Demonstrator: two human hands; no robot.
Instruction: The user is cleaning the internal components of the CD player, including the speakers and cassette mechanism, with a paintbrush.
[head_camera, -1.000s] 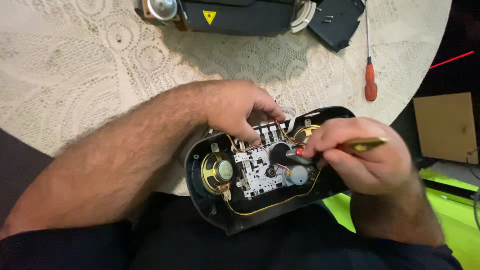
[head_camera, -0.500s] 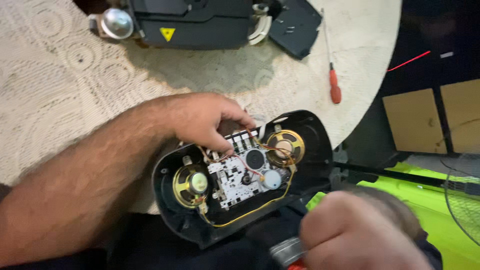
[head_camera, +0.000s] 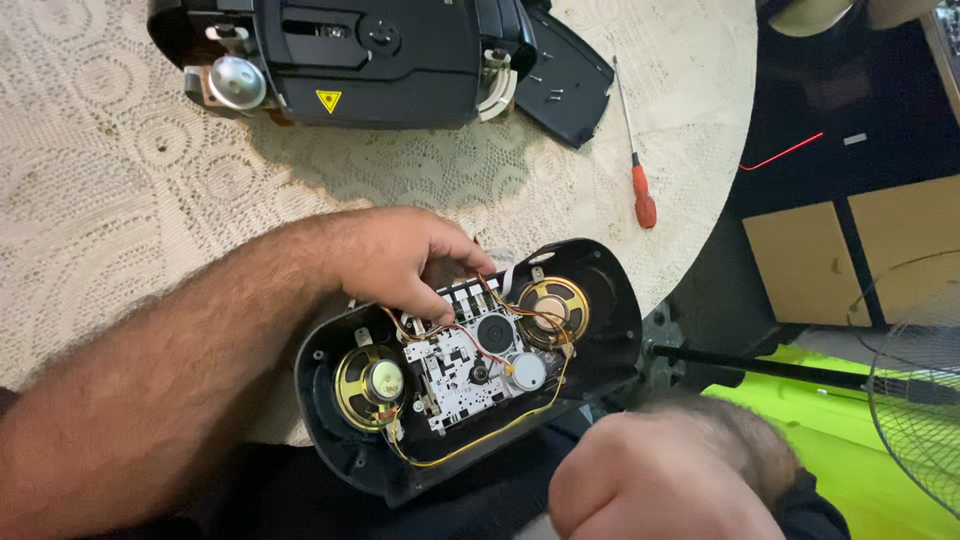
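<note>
Head view: L hand (head_camera: 400, 262) fingertips pinch wires (head_camera: 470, 318) in open radio shell (head_camera: 610, 330).
R hand (head_camera: 665, 480): fisted, contents unclear.
Risk: tugging may snap speaker (head_camera: 552, 305) leads.

Round table (head_camera: 700, 120) under cream lace cloth with circular motifs, evenly lit. Dark floor area (head_camera: 850, 90) at right, crossed by thin red cable (head_camera: 785, 152). Two tan cardboard-coloured panels (head_camera: 850, 255) side by side below. Wire-grille fan (head_camera: 920, 400) at right edge. Bright lime-green surface (head_camera: 840, 440) beneath black rod (head_camera: 760, 368).

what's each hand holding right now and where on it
The left hand grips the open speaker housing at its upper edge, fingertips by the wires. The right hand is a closed fist; its contents cannot be told.
</note>
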